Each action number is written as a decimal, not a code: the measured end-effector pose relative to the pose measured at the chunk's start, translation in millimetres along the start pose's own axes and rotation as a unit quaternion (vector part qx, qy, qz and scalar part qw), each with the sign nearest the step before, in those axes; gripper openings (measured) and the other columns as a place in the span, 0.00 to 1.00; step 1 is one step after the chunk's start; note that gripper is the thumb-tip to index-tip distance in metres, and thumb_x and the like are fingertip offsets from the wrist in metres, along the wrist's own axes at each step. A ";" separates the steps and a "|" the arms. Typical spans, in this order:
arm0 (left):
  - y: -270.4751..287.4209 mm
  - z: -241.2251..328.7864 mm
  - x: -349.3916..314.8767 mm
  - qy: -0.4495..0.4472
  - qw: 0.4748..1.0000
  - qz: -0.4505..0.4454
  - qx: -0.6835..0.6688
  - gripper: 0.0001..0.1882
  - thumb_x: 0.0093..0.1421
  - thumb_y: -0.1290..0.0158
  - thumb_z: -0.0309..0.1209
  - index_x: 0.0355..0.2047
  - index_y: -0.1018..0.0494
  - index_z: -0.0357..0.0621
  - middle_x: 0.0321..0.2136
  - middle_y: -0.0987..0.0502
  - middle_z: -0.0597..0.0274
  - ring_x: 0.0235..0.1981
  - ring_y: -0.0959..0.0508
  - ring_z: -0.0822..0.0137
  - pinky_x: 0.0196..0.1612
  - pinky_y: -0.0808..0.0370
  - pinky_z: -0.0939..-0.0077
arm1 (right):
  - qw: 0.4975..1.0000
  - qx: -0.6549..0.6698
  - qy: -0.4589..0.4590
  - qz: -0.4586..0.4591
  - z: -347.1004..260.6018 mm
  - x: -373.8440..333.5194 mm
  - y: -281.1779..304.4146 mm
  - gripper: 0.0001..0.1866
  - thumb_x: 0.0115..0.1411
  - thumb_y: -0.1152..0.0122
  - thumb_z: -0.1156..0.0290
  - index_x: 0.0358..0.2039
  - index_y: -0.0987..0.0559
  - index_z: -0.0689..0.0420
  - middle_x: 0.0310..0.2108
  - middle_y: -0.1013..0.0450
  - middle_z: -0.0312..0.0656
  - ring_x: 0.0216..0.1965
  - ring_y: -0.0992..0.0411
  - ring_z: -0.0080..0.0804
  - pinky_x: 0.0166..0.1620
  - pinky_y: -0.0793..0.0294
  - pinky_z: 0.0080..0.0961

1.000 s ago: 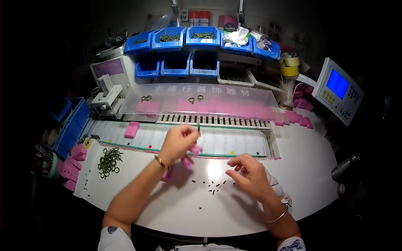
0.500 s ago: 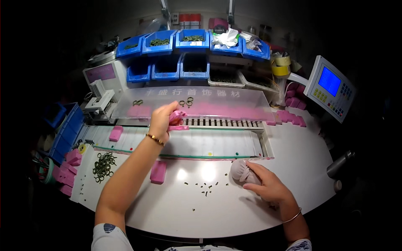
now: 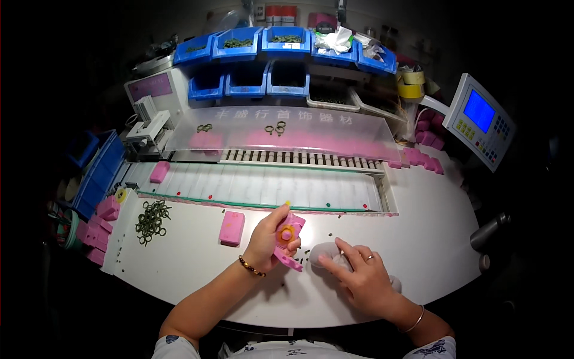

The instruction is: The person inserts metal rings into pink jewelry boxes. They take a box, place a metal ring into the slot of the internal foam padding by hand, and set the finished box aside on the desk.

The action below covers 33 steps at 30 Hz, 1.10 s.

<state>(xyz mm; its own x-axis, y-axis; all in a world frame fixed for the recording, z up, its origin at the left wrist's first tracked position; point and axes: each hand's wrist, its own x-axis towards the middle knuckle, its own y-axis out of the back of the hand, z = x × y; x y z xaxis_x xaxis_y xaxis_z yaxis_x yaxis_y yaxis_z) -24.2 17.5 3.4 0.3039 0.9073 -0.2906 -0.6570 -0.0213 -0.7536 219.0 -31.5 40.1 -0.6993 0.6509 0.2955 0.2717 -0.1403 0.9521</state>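
My left hand (image 3: 261, 244) is closed round a pink rubber mould (image 3: 297, 222). The mould is parted: a ring-shaped recess with a yellowish edge shows on its upper half, and a thin pink flap hangs below. Close by on the right, my right hand (image 3: 369, 281) grips a soft grey cloth pouch (image 3: 321, 253), tied into a rounded bundle, low over the white table (image 3: 197, 269). Small dark green bits lie between the hands, partly hidden by them. A closed pink block (image 3: 232, 228) rests to the left of my left hand.
Dark green rings (image 3: 152, 222) lie heaped at the left. Behind runs a white conveyor (image 3: 257, 185) carrying another pink block (image 3: 159, 172), under a clear cover (image 3: 335, 128). Blue bins (image 3: 237, 45) stand at the back. A control panel (image 3: 478, 119) juts in at the right.
My left hand has come down from above the conveyor to the near table, bringing the pink mould beside the pouch. My right hand has shifted slightly left with the pouch. The view has tilted.
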 end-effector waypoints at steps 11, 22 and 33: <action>-8.3 -23.7 -8.1 -0.096 0.986 0.045 0.132 0.12 0.69 0.60 0.38 0.41 0.35 0.43 0.22 0.32 0.59 0.12 0.31 0.65 0.15 0.32 0.72 | 0.996 0.083 0.010 0.036 11.5 2.1 30.9 0.38 0.46 0.35 0.78 0.61 0.32 0.55 0.54 0.30 0.51 0.45 0.27 0.47 0.47 0.29 0.40; -17.3 -39.3 -15.2 -0.209 0.930 0.031 0.300 0.13 0.71 0.61 0.36 0.40 0.30 0.42 0.32 0.28 0.65 0.35 0.29 0.75 0.40 0.31 0.82 | 0.990 -0.026 0.127 0.053 -22.6 2.5 31.1 0.22 0.53 0.40 0.68 0.51 0.21 0.49 0.54 0.26 0.45 0.33 0.26 0.26 0.38 0.33 0.24; -35.0 -18.7 -26.0 -0.218 0.968 0.018 0.122 0.07 0.69 0.56 0.35 0.40 0.35 0.45 0.30 0.31 0.69 0.27 0.32 0.81 0.31 0.33 0.89 | 0.980 -0.067 0.156 0.101 -39.3 8.5 29.5 0.20 0.51 0.37 0.69 0.47 0.18 0.44 0.55 0.26 0.38 0.31 0.28 0.21 0.35 0.37 0.18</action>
<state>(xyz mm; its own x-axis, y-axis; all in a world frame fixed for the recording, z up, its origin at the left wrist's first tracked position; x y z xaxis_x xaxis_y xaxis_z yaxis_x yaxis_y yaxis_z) 3.8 -13.2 26.3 -0.0071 1.0000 0.0019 -0.8217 -0.0047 -0.5700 195.1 -59.4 73.8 -0.8140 0.3438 0.4681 0.3497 -0.3533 0.8677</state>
